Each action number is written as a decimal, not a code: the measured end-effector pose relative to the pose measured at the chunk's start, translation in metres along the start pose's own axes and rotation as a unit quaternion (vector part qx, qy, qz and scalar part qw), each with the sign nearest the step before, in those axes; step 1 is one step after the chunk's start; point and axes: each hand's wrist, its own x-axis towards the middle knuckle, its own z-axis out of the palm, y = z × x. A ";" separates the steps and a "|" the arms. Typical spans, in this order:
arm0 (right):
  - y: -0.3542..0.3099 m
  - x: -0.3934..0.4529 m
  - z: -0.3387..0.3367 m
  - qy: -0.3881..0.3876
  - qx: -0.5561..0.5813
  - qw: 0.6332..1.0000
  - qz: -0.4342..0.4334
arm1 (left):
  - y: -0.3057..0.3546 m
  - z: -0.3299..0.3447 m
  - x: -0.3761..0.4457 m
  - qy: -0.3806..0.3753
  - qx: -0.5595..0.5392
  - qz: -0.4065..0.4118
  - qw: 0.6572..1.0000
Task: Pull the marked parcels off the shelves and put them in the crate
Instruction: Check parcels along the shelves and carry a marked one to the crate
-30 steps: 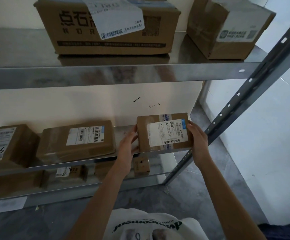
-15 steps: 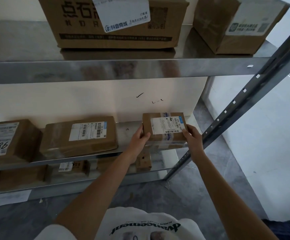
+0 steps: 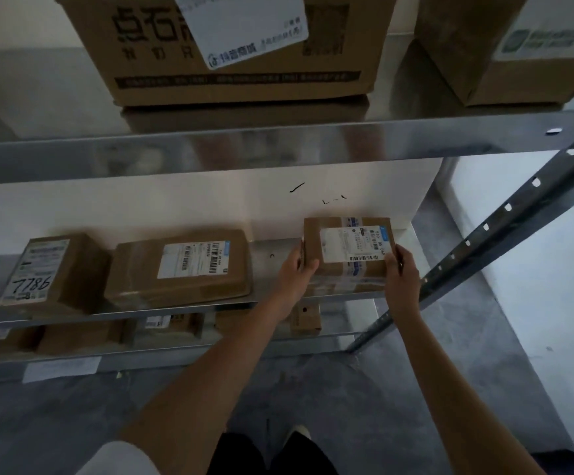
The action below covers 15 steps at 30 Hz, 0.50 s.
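Right of centre, the left hand [image 3: 298, 269] and right hand [image 3: 398, 269] clasp a small parcel [image 3: 347, 255] by its two sides, resting on the middle shelf [image 3: 268, 255] of shiny metal. Behind is a pale wall [image 3: 176, 204], below a grey floor [image 3: 398, 389]. The parcel is brown cardboard, taped, with a white barcode label on top.

Shelf levels in view: three. Top shelf [image 3: 278, 149] — two cardboard boxes: one large [image 3: 230, 53], one at right [image 3: 504, 46]. Middle shelf [image 3: 271, 258] — three labelled parcels: left [image 3: 52, 269], centre [image 3: 179, 265], right [image 3: 347, 252]. Bottom shelf [image 3: 182, 351] — at least four parcels, partly hidden; exact count cannot be determined. Hands: two — left [image 3: 295, 269], right [image 3: 400, 272].
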 end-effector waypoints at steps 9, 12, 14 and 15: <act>-0.031 -0.021 0.003 0.086 -0.112 0.984 -0.110 | -0.015 -0.044 -0.033 0.069 0.326 0.178 0.926; -0.056 -0.047 0.022 0.058 -0.159 0.972 -0.163 | -0.018 -0.063 -0.058 0.088 0.365 0.229 0.898; -0.074 -0.071 0.041 0.036 -0.176 0.963 -0.203 | -0.025 -0.081 -0.080 0.124 0.359 0.254 0.889; -0.082 -0.084 0.051 0.018 -0.184 0.958 -0.221 | -0.030 -0.093 -0.091 0.146 0.368 0.269 0.878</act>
